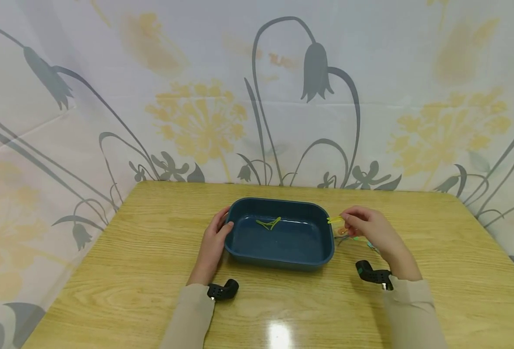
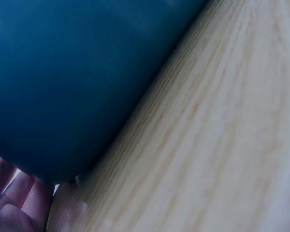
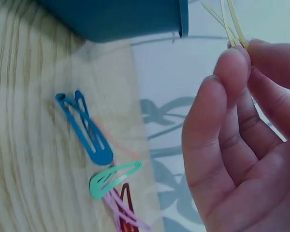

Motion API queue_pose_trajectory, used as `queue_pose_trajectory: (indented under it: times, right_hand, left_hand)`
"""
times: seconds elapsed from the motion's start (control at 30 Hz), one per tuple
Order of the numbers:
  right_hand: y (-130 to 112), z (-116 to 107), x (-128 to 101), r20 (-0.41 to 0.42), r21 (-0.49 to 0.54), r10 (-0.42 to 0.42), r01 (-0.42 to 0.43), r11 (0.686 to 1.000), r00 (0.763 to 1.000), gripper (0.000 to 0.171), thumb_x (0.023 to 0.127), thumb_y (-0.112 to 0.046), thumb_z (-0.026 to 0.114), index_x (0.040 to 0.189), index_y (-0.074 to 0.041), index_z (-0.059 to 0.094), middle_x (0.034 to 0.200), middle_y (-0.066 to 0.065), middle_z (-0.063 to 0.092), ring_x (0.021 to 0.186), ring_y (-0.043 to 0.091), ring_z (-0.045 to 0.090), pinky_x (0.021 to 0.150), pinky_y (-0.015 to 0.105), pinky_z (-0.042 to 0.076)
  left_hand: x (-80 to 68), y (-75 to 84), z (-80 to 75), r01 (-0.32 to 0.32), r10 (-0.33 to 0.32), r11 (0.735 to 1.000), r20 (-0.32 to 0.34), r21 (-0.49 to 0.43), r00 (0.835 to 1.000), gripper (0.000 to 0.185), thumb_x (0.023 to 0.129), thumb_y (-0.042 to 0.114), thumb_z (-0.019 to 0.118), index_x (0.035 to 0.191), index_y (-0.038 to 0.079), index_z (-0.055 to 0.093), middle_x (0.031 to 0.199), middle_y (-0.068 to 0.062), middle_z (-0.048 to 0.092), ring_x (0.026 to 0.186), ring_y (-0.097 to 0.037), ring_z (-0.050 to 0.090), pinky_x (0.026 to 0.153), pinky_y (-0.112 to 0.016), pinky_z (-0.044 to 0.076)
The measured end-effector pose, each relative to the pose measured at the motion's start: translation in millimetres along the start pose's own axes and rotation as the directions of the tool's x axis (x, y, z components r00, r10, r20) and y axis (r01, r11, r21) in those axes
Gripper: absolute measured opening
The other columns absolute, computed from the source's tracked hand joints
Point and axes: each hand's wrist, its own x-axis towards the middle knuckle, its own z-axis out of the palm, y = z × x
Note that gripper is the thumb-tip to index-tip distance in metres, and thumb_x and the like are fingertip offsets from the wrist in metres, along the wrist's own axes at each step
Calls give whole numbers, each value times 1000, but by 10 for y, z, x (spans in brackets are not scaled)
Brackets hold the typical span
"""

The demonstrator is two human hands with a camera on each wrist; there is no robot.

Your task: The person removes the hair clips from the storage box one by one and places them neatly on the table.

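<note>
A dark blue plastic basin (image 1: 278,249) stands on the wooden table. My left hand (image 1: 213,242) grips its left side, thumb over the rim and fingers along the outer wall. Inside the basin lie yellow snap hair clips (image 1: 276,223), overlapping in a V shape. Just beyond the basin's right rim, my right hand (image 1: 372,230) pinches a yellow hair clip (image 3: 234,29) between thumb and fingertips. Below that hand, in the right wrist view, more hair clips lie on the table: a blue one (image 3: 100,153), a green one (image 3: 95,187), a pink one (image 3: 111,209) and a dark red one (image 3: 126,192).
The light wooden table (image 1: 152,271) runs back to a white cloth backdrop (image 1: 370,29) with grey and yellow flower prints. A black camera mount (image 1: 227,290) sits on the left wrist, another mount (image 1: 372,274) on the right.
</note>
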Motion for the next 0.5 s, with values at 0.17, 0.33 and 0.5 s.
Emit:
queue_pose_trajectory:
  times: [0.17, 0.33, 0.5]
  right_hand:
    - [77, -48, -10, -29, -12, 14, -14, 1000, 999, 46, 94, -39, 49, 114, 1, 54, 82, 10, 54, 68, 23, 54, 72, 27, 50]
    - [155, -87, -16, -34, -16, 32, -32, 999, 999, 46, 93, -40, 50, 112, 2, 55, 75, 3, 51, 66, 20, 52, 72, 28, 49]
    - [202, -106, -14, -32, -30, 42, -43, 999, 999, 46, 93, -41, 50, 110, 2, 55, 75, 6, 51, 66, 23, 51, 70, 30, 49]
  left_hand:
    - [-58, 88, 13, 9, -9, 1000, 3, 10, 1000, 45, 95, 14, 48, 140, 11, 39, 141, -12, 41, 131, -24, 37, 107, -41, 30]
    - [-54, 90, 14, 9, -9, 1000, 0, 16, 1000, 45, 95, 14, 48, 139, 11, 39, 141, -12, 41, 131, -24, 37, 107, -41, 30]
    - [-12, 5, -2, 8, -8, 1000, -1, 5, 1000, 45, 95, 15, 49, 139, 14, 40, 141, -11, 41, 131, -24, 36, 108, -43, 28]
